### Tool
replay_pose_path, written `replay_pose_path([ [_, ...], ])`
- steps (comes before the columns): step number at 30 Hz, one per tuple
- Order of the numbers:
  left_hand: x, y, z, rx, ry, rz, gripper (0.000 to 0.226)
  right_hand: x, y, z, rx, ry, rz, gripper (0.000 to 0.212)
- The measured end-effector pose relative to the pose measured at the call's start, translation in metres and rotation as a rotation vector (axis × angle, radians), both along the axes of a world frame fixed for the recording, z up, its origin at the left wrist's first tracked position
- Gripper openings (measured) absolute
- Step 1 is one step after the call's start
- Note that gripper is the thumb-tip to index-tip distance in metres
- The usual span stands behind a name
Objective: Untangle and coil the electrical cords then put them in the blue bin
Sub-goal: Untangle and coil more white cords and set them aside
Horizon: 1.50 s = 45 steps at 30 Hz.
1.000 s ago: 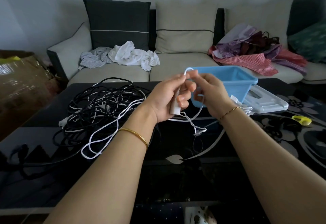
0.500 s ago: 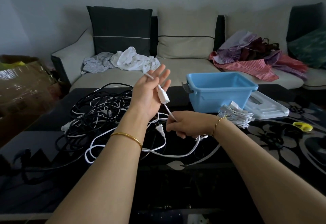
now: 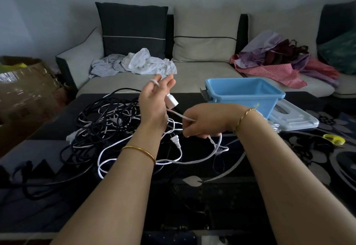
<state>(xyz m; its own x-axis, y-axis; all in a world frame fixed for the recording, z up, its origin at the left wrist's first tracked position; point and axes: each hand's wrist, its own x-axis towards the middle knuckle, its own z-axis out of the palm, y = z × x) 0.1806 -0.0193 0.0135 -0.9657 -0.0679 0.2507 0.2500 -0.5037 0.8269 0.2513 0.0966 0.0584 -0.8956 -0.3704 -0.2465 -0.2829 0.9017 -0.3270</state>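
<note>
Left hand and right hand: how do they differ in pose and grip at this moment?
The left hand is raised with fingers straight, while the right hand sits lower with fingers curled. The white cord only loops over the left hand's fingers; the right hand grips it. Both touch the same cord, and each wrist wears a gold bangle.

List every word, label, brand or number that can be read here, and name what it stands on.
None can be read.
White socket end at the left hand: no legible marking.
White cord in the right hand's grip: no print visible.
Blue bin and white lid: no label visible.
Cardboard box: only shiny tape, no print that can be made out.
</note>
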Motion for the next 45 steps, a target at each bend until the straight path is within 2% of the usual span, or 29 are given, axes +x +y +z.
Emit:
replay_pose_path([
  [4,0.003,-0.005,0.001,-0.1,0.036,-0.049,0.049,0.004,0.021,0.011,-0.171,0.046,-0.109,0.013],
  [9,0.006,-0.016,-0.002,-0.424,0.126,-0.053,0.05,-0.003,0.03,0.009,-0.881,0.144,-0.378,0.014],
  [13,0.011,-0.024,-0.002,-0.727,0.178,-0.174,0.043,-0.016,0.022,0.007,-0.884,0.374,-0.361,0.005],
  [14,0.013,-0.025,-0.002,-0.745,0.162,-0.221,0.041,-0.02,0.023,0.006,-0.887,0.413,-0.354,0.012],
  [16,0.016,-0.029,-0.001,-0.676,0.081,-0.331,0.033,-0.027,0.024,0.003,-0.963,0.41,-0.362,0.019],
  [20,0.02,-0.039,0.001,-0.515,-0.06,-0.501,0.037,-0.043,0.021,-0.01,-1.229,0.238,-0.457,0.018],
  [25,0.024,-0.039,0.001,-0.526,-0.037,-0.705,0.039,-0.057,0.015,-0.026,-1.502,0.078,-0.576,0.026],
  [30,0.024,-0.023,0.009,-0.14,-0.104,-0.898,0.044,-0.053,0.016,-0.054,-1.659,-0.046,-0.602,0.023],
  [33,0.024,-0.005,0.011,0.101,-0.113,-0.908,0.043,-0.043,0.013,-0.07,-1.651,-0.033,-0.51,0.017],
  [36,0.02,0.007,0.014,0.218,-0.05,-0.866,0.04,-0.028,0.013,-0.074,-1.518,-0.079,-0.446,0.023],
  [39,0.01,0.015,0.012,0.223,-0.031,-0.704,0.036,-0.013,0.022,-0.071,-1.235,-0.148,-0.315,0.019],
  [41,0.004,0.016,0.011,0.212,-0.028,-0.604,0.042,-0.006,0.03,-0.069,-1.002,-0.114,-0.262,0.03],
  [43,0.0,0.016,0.01,0.173,-0.028,-0.49,0.044,-0.001,0.038,-0.067,-0.912,-0.088,-0.241,0.033],
  [45,-0.002,0.017,0.009,0.112,-0.04,-0.368,0.036,0.004,0.042,-0.061,-0.868,-0.108,-0.246,0.029],
])
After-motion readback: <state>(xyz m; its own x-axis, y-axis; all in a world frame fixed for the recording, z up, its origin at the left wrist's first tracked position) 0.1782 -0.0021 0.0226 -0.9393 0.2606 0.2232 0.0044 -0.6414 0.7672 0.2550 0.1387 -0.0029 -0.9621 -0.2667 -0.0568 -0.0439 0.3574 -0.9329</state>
